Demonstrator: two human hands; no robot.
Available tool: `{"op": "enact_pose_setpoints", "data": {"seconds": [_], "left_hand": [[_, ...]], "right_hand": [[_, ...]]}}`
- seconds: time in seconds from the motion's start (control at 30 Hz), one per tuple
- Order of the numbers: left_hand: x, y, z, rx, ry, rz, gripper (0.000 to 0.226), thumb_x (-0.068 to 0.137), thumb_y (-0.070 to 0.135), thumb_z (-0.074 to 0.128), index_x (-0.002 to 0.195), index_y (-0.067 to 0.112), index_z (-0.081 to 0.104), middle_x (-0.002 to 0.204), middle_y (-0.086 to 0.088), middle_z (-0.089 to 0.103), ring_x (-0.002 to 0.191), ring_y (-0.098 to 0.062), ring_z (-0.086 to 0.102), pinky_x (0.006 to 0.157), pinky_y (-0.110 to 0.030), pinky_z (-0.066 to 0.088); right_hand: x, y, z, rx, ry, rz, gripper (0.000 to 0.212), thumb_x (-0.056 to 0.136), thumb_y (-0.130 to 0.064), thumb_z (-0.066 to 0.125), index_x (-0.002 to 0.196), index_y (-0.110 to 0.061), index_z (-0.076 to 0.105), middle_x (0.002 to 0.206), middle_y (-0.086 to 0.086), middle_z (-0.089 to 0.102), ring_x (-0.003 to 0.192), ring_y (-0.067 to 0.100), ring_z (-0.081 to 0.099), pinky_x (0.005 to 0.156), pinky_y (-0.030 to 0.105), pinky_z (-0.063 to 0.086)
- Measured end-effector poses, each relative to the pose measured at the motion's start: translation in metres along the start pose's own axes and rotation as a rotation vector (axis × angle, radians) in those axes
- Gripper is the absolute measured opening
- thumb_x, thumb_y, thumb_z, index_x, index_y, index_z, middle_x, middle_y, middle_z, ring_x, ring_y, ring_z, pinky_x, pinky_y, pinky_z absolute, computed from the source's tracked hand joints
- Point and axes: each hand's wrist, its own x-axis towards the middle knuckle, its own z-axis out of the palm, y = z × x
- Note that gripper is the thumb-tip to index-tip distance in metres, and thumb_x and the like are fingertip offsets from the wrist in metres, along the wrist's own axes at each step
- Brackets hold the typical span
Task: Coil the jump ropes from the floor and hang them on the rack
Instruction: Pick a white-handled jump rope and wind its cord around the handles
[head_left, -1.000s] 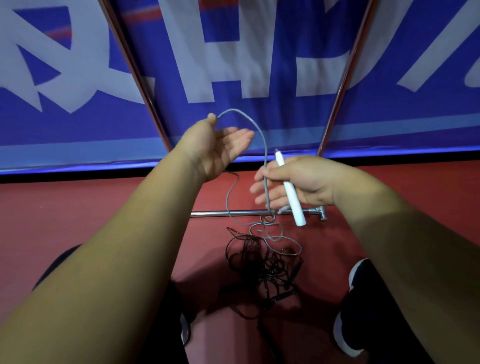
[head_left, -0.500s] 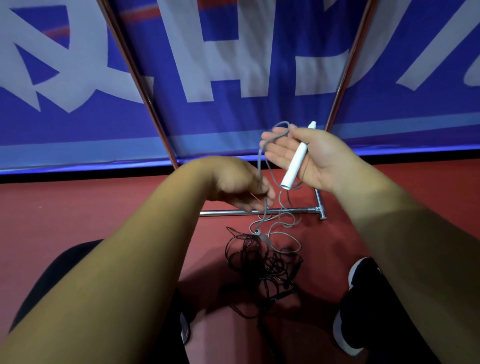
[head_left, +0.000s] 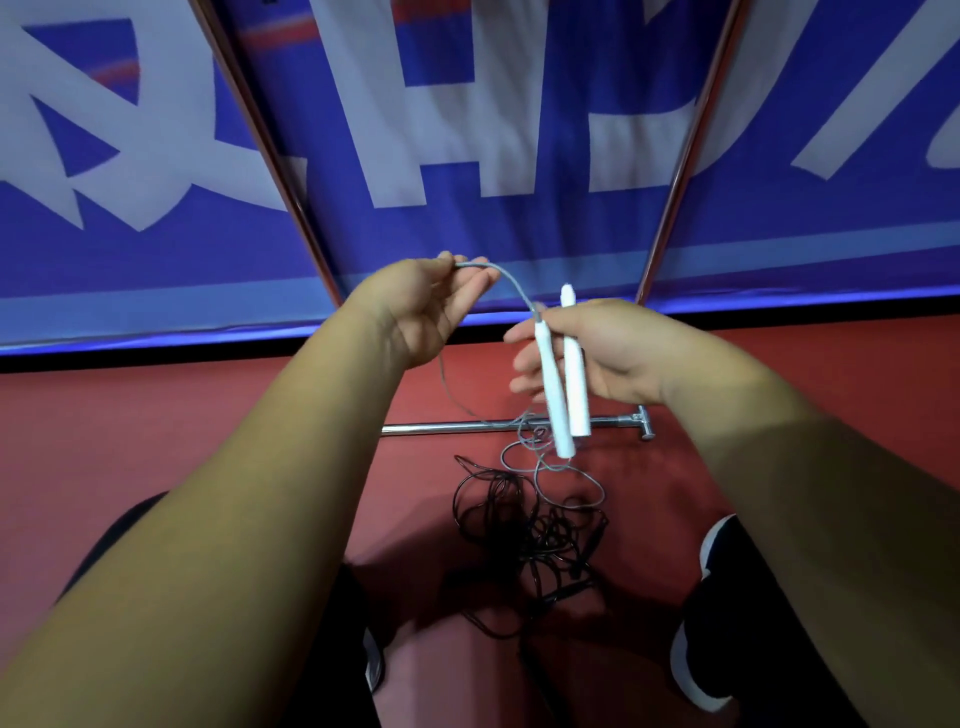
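Note:
My right hand (head_left: 608, 353) grips the two white handles (head_left: 566, 379) of a grey jump rope side by side, upright. My left hand (head_left: 426, 306) pinches the grey cord (head_left: 506, 278) a short way from one handle, raised at the same height. From both hands the rest of the grey cord hangs down into loose loops (head_left: 550, 462) on the red floor. A black jump rope (head_left: 524, 525) lies tangled on the floor just below those loops. The rack's slanted metal posts (head_left: 680, 156) rise behind my hands, and its chrome foot bar (head_left: 467, 427) lies on the floor.
A blue and white banner (head_left: 519, 130) covers the wall behind the rack. My knees and dark shoes with white soles (head_left: 711, 613) flank the rope pile on the red floor (head_left: 156, 441).
My left hand rose from low near the floor bar and now pinches the cord high up. A second white handle has joined the first in my right hand, which lowered slightly.

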Motion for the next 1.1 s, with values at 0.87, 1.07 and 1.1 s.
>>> {"op": "enact_pose_setpoints", "data": {"seconds": [0.87, 1.07, 1.1], "left_hand": [[-0.006, -0.024, 0.001, 1.206, -0.274, 0.499, 0.016, 0.1, 0.004, 0.064, 0.1, 0.01, 0.079, 0.09, -0.005, 0.08, 0.082, -0.015, 0.076, 0.079, -0.028, 0.06], [0.0, -0.021, 0.002, 1.269, 0.071, 0.67, 0.023, 0.096, 0.013, 0.057, 0.097, 0.025, 0.076, 0.082, 0.003, 0.077, 0.079, -0.018, 0.073, 0.076, -0.039, 0.061], [0.001, -0.02, 0.003, 1.26, 0.122, 0.68, 0.022, 0.096, 0.014, 0.056, 0.097, 0.025, 0.075, 0.081, 0.003, 0.076, 0.077, -0.018, 0.071, 0.073, -0.038, 0.06]], "right_hand": [[-0.007, 0.005, 0.01, -0.158, -0.06, -0.009, 0.025, 0.092, -0.023, 0.083, 0.101, -0.007, 0.065, 0.082, 0.009, 0.065, 0.062, 0.015, 0.068, 0.054, 0.027, 0.058], [-0.002, 0.005, 0.01, -0.503, 0.206, -0.121, 0.057, 0.083, -0.031, 0.091, 0.124, -0.015, 0.055, 0.098, 0.008, 0.065, 0.06, 0.015, 0.069, 0.056, 0.034, 0.061], [-0.002, 0.005, 0.009, -0.566, 0.248, -0.156, 0.06, 0.082, -0.032, 0.091, 0.125, -0.019, 0.052, 0.1, 0.007, 0.066, 0.06, 0.014, 0.069, 0.055, 0.035, 0.062]]}}
